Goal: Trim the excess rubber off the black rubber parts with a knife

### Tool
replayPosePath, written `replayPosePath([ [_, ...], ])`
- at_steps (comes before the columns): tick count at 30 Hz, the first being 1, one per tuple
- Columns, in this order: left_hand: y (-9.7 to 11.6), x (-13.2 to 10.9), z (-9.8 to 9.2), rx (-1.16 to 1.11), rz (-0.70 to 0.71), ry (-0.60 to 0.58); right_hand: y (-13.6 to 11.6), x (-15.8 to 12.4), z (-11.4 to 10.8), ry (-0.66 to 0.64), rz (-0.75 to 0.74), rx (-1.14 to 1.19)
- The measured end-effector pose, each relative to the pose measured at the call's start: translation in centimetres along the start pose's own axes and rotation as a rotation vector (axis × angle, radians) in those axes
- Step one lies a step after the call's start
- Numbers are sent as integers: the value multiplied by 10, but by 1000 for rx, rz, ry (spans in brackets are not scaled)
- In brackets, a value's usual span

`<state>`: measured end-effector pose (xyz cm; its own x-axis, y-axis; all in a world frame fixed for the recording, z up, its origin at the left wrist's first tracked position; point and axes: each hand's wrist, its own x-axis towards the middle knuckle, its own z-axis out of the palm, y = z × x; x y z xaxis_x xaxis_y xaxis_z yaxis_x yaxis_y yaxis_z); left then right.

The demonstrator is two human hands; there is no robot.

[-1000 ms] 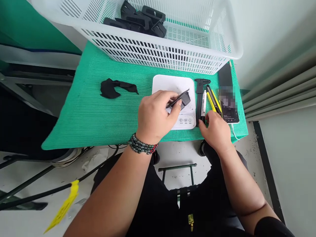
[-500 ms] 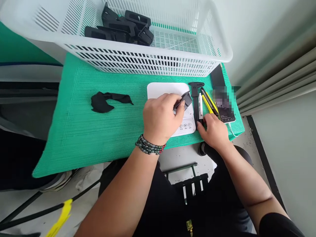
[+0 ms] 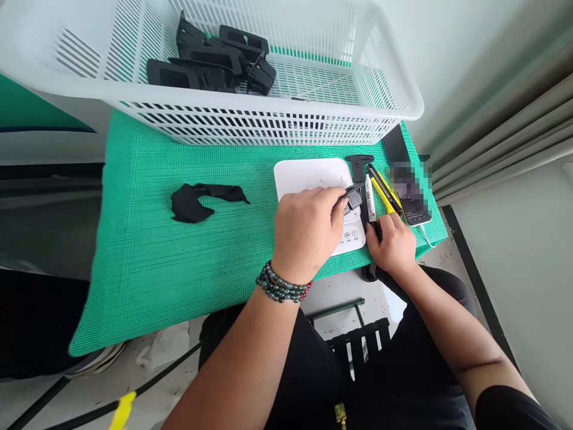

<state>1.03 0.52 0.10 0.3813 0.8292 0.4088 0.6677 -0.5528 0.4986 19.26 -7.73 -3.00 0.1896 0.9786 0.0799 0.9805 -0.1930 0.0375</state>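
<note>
My left hand (image 3: pixel 308 230), wearing a beaded bracelet, pinches a small black plastic part (image 3: pixel 351 200). Hand and part are above the right side of a white kitchen scale (image 3: pixel 308 173), hiding much of its face and buttons. My right hand (image 3: pixel 393 242) is closed on the black end of a white marker (image 3: pixel 370 200), just right of the scale. The marker points away from me, tilted a little. Beside it lie a black caliper (image 3: pixel 359 162), partly covered, and a yellow-and-black utility knife (image 3: pixel 385 190).
A white slotted basket (image 3: pixel 268 116) holding several black plastic parts (image 3: pixel 210 60) spans the back of the green mesh-covered table (image 3: pixel 147 257). A black cloth scrap (image 3: pixel 192 202) lies at left. On the right are a phone (image 3: pixel 418 206) with a cable and a dark flat object (image 3: pixel 396 143).
The view has shifted slightly. My left hand has moved a little right with the black part, towards the marker. The marker has tilted slightly in my right hand.
</note>
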Motion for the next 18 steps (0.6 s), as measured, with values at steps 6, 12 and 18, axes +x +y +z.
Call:
replayPosePath([
  [6,9,-1,0,-23,-44,-76,-11,8,-31,-218,51,-56],
  [12,6,-7,-1,22,5,-43,-27,28,-63,-329,-3,-147],
  [18,-4,-8,-3,31,41,-2,-29,44,-65,-398,-24,-141],
])
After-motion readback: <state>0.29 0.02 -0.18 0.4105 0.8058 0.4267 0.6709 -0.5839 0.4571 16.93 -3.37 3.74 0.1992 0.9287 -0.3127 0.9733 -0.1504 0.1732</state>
